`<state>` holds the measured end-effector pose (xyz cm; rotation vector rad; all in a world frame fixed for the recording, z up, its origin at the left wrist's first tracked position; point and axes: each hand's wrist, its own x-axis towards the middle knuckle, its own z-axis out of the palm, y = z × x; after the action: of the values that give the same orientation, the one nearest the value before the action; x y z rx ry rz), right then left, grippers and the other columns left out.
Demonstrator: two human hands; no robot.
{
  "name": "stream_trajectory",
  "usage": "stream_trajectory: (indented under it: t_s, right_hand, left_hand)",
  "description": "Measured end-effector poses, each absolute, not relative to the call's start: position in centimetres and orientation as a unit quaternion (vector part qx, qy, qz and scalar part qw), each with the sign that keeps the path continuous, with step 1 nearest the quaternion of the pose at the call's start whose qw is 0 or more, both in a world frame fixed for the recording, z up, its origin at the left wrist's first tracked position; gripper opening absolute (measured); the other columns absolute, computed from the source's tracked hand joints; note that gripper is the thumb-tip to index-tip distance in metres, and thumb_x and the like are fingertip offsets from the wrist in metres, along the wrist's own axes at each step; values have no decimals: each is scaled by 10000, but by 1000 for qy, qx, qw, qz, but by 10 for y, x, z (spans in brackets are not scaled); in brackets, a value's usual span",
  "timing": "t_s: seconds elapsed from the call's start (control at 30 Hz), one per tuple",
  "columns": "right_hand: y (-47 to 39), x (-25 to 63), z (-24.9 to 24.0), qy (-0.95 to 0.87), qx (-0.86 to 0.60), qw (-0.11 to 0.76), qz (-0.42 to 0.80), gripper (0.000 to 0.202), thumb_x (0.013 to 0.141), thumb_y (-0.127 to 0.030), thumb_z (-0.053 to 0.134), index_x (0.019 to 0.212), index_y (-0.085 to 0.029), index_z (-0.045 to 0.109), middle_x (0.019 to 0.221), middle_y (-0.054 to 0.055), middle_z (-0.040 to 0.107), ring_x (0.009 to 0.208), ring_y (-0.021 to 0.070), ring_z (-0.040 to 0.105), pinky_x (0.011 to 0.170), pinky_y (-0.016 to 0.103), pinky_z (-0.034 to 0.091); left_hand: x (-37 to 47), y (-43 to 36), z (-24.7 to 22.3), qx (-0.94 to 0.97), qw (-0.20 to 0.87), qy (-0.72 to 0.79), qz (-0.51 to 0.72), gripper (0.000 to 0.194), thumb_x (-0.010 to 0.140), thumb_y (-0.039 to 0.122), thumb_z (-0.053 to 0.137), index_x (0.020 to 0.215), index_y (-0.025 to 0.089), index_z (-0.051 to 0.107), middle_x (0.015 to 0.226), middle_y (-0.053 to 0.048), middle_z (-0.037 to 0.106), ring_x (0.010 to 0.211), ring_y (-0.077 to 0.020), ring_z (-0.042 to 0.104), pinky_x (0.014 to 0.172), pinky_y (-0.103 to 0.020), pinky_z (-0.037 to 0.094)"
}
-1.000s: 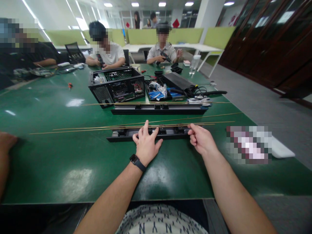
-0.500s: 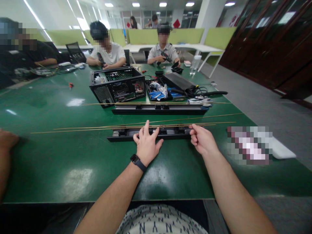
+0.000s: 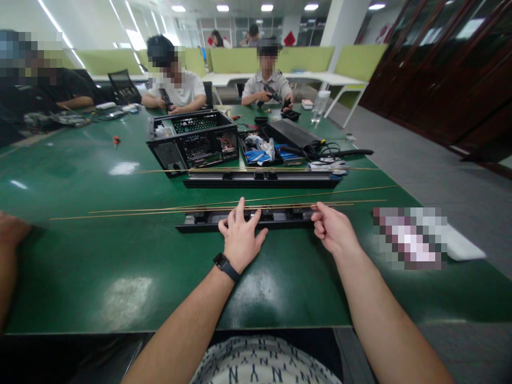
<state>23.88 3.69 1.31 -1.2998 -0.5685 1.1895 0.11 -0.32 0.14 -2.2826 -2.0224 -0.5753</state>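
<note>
Golden rods (image 3: pixel 200 209): running along black rail (image 3: pixel 286 216), reaching toward surface's (image 3: pixel 120 256) right edge.
Left hand (image 3: pixel 242 234): spreading open, fingers lying over rail.
Black rail: lying back from surface's near edge.
Right hand (image 3: pixel 330 226): pinching a rod near rail's right end.

Nearer black rail (image 3: pixel 280 224): part hidden behind my left grip (image 3: pixel 242 237). Thin rods (image 3: pixel 120 211): too fine to count where they meet my right grip (image 3: pixel 331 225). Neighbour's arm (image 3: pixel 7 261): cut off by left edge. Flat item (image 3: pixel 408 240), right: blurred.
</note>
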Motion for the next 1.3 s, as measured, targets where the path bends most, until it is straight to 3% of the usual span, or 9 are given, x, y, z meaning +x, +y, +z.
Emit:
stream_trajectory:
  t_s: [0.37,1.3]
  right_hand:
    - [34,235,13,-277,-558,585,519,214,903,-336,773,863,-162,655,565,-45,597,310,38,354,260,156,230]
    - [34,236,14,-267,-566,597,503,225,887,-361,768,867,-177,640,573,-33,621,294,46,368,257,166,227]
  left_hand:
    - [2,-4,4,-734,12,-653,-185,507,947,497,639,1441,384,624,1762,-136,222,1424,-400,444,1044,-620,401]
    - [1,-4,3,-731,4,-655,-190,526,941,511,643,1452,390,614,1765,-129,213,1448,-388,424,1066,-615,388]
